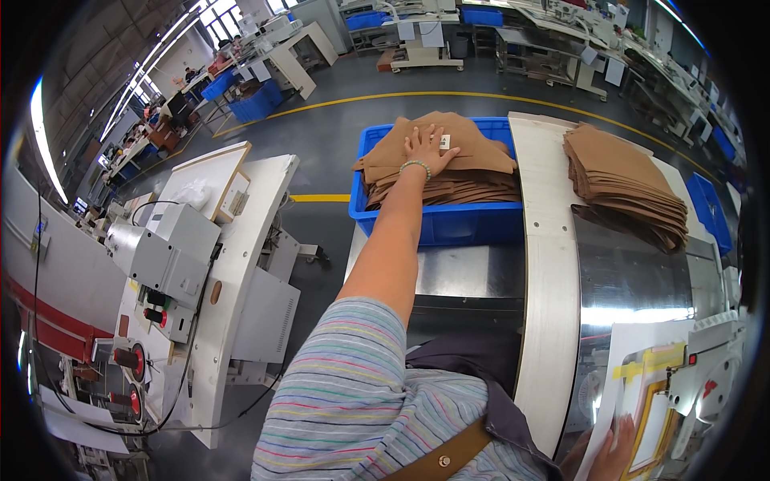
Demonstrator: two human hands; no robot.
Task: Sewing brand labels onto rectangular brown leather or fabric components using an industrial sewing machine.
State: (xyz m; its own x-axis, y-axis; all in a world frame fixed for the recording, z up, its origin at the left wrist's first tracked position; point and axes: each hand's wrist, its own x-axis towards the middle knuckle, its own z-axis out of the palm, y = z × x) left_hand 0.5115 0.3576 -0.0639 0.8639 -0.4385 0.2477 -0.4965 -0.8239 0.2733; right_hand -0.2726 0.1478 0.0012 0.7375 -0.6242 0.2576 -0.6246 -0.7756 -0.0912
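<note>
My left hand (425,152) reaches out to a stack of brown fabric pieces (387,155) in a blue plastic bin (453,224), its fingers spread flat on the top piece beside a small white label (444,142). At the lower right my right hand (614,449), partly hidden, has its fingers curled at a white template board (650,341) with a yellow frame, gripping it beside the white sewing machine head (695,385).
Another brown stack (618,168) lies on the right-hand worktable (533,280). A machine table (245,232) with cables stands at left. A second blue bin (708,210) is at far right. Behind are a yellow floor line, workstations and distant seated people (191,76).
</note>
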